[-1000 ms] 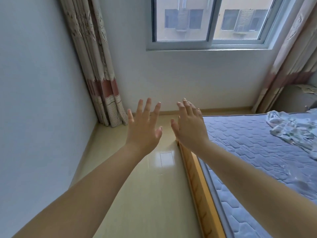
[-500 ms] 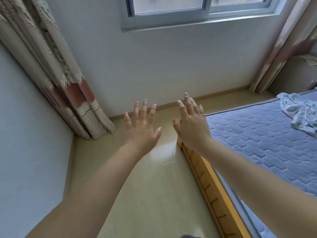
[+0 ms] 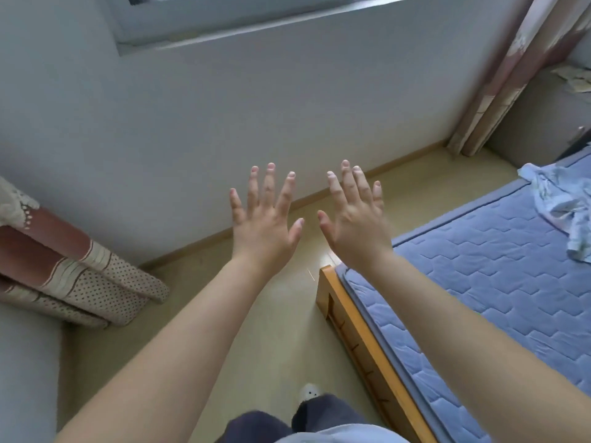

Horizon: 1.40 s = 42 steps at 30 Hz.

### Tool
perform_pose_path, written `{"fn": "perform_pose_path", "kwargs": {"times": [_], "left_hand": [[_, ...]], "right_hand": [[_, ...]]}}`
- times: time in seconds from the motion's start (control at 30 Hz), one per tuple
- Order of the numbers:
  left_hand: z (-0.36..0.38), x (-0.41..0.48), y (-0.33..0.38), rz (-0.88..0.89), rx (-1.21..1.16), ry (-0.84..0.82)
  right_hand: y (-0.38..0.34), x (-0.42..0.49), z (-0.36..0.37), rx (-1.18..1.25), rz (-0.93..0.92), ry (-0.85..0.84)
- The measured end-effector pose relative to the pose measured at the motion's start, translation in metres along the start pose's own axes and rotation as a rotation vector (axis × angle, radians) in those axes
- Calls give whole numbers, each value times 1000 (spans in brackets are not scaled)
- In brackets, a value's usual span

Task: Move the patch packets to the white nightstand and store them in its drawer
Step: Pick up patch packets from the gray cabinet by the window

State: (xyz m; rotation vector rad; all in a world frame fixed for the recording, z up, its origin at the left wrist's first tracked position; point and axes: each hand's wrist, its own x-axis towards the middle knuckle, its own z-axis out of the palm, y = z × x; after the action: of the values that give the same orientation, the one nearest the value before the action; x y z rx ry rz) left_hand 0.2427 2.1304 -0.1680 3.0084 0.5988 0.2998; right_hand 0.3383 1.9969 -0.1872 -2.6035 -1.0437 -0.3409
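- Your left hand (image 3: 262, 231) is raised in front of you with its back toward the camera. The fingers are straight and spread, and it holds nothing.
- Your right hand (image 3: 355, 228) is just beside it at the same height, apart from it. It too is flat, with its fingers extended, and it is empty.
- Both forearms are bare and reach out over the floor (image 3: 256, 330), with neither hand touching anything.
- The right hand hovers above the near corner of the wooden bed frame (image 3: 367, 343).
- That frame carries a blue quilted mattress (image 3: 499, 282), which fills the right side of the view.
- A crumpled pale cloth (image 3: 563, 199) lies on the mattress near its far right edge.
- A pale cabinet (image 3: 537, 123) stands in the far right corner, beyond the bed and beside the right curtain (image 3: 499, 78).
- Some pale flat pieces (image 3: 575, 78) lie on top of that cabinet. They are too blurred to say whether they are the patch packets, and they are well apart from both hands.
- On the left, the hem of a patterned curtain (image 3: 80, 276) lies bunched on the floor against the wall.
- The lower edge of a window frame (image 3: 224, 30) runs along the top of the view.
- At the bottom you can see your dark trousers (image 3: 323, 414) and the toe of a white shoe (image 3: 309, 391) on the floor.
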Motion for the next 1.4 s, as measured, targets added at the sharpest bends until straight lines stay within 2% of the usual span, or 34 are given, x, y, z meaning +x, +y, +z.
{"fn": "perform_pose_path", "kwargs": {"times": [0.17, 0.33, 0.63, 0.8, 0.97, 1.4], "left_hand": [[33, 126, -23, 53, 5, -23], [69, 272, -47, 211, 39, -14], [103, 532, -21, 528, 27, -75], [129, 618, 51, 668, -76, -110], [164, 697, 144, 807, -113, -116], [226, 895, 440, 947, -190, -203]], "right_hand": [[34, 112, 43, -17, 71, 24], [75, 227, 91, -51, 187, 89], [166, 402, 124, -146, 496, 93], [245, 442, 118, -198, 659, 102], [353, 473, 113, -236, 801, 118], [675, 550, 63, -244, 1011, 85]]}}
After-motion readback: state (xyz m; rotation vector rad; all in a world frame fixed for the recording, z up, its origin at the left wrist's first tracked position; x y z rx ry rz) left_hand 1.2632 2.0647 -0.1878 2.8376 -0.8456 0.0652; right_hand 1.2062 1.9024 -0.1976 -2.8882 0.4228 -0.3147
